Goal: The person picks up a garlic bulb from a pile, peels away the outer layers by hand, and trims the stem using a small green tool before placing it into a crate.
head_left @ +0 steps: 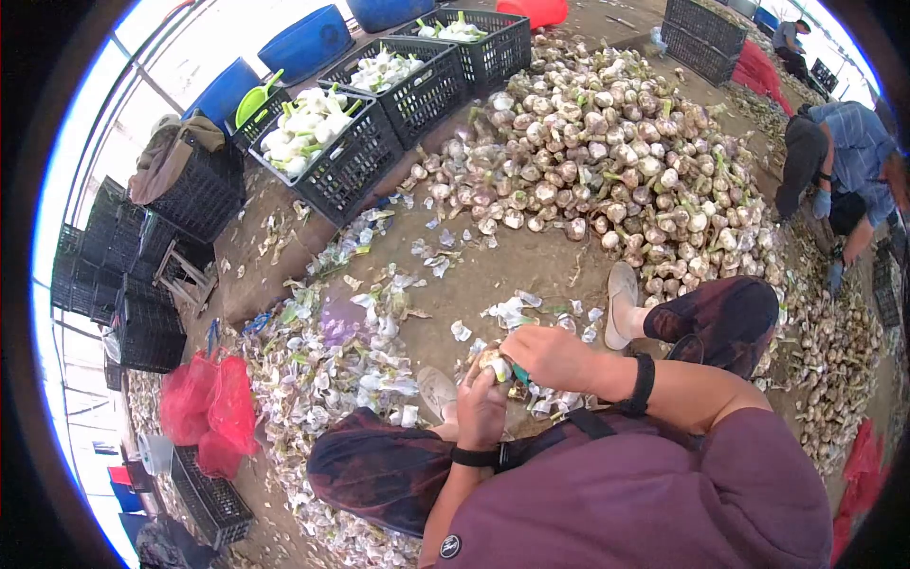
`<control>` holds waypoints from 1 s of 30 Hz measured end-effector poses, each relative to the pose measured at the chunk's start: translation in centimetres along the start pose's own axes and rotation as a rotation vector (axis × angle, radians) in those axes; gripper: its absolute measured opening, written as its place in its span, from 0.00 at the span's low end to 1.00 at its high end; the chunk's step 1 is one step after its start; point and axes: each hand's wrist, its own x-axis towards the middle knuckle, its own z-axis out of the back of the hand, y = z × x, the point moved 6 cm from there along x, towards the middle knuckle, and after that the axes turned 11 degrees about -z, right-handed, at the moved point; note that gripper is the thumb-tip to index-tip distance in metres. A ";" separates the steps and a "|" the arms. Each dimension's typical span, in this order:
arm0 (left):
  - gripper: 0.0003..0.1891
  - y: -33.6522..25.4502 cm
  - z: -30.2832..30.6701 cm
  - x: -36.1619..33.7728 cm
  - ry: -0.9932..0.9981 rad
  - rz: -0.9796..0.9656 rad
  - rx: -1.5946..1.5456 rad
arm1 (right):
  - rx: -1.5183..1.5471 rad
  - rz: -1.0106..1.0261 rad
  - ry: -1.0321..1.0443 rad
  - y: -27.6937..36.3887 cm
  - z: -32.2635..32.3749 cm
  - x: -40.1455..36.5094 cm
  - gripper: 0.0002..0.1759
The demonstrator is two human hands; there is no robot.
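Note:
My left hand (pixel 482 410) is closed around a partly peeled garlic bulb (pixel 494 362), held low between my knees. White skin shows on the bulb, with some brownish outer layer on it. Right against it, my right hand (pixel 548 357) is closed on a small teal tool (pixel 520 375); most of the tool is hidden by my fingers, so its kind does not show. Just beyond my hands rises a large pile of unpeeled garlic bulbs (pixel 607 142). Loose garlic skins (pixel 379 370) lie thick on the ground to the left and below my hands.
Black crates (pixel 351 171) of white peeled garlic stand at the upper left, with blue tubs (pixel 303 43) behind. Stacked black crates (pixel 152 327) and red mesh bags (pixel 223 403) are at the left. A co-worker (pixel 844 161) bends over more garlic at the right.

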 end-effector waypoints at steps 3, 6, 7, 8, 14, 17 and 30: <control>0.19 -0.6 -0.6 -0.3 0.000 0.013 -0.027 | 0.028 -0.008 -0.014 0.0 0.2 0.4 0.09; 0.19 -0.3 -0.8 -0.4 0.045 0.034 -0.018 | -0.026 -0.103 -0.063 -2.3 -0.2 0.9 0.08; 0.18 0.0 -0.6 -0.5 0.063 0.045 -0.007 | -0.057 -0.146 -0.082 -3.4 -0.6 1.0 0.07; 0.18 0.2 -0.4 -0.5 0.080 0.056 -0.018 | -0.096 -0.215 -0.018 -4.8 -1.2 0.8 0.07; 0.16 0.5 0.6 -0.1 0.012 0.046 -0.056 | 0.208 -0.356 0.089 -4.0 -0.4 0.3 0.09; 0.15 0.3 -0.2 -0.1 -0.022 0.010 -0.054 | 0.375 -0.193 -0.068 -1.4 0.0 0.0 0.10; 0.14 0.7 2.0 0.0 -0.087 0.028 0.120 | 0.087 0.001 0.006 -0.5 -0.7 -0.4 0.07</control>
